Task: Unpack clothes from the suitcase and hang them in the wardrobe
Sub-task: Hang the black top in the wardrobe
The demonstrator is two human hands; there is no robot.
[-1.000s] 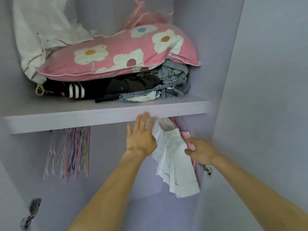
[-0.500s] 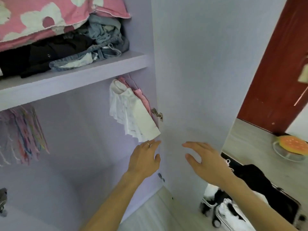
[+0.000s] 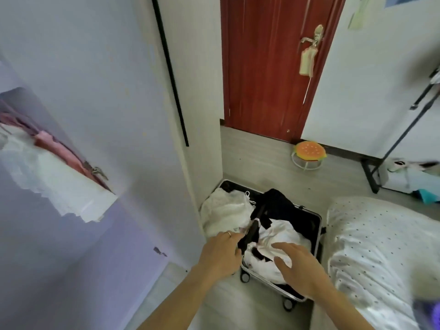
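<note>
Tight slot: open suitcase (image 3: 317,225) on floor (image 3: 262,158), wedged between wardrobe door (image 3: 107,91) on its left and bed (image 3: 381,246) edge on its right. More free floor beyond, toward red door (image 3: 262,67) and burger stool (image 3: 309,151). Inside suitcase: white clothes (image 3: 226,210) heaped, black garment (image 3: 276,203) draped across top. Left hand (image 3: 220,254) above near-left corner, fingers loosely straight, gripping nothing; contact with black garment unclear. Right hand (image 3: 301,267) over white pile, fingers spread apart, empty. Far left, blurred: white garment (image 3: 47,177) hanging, pink garment (image 3: 54,144) behind it.
</note>
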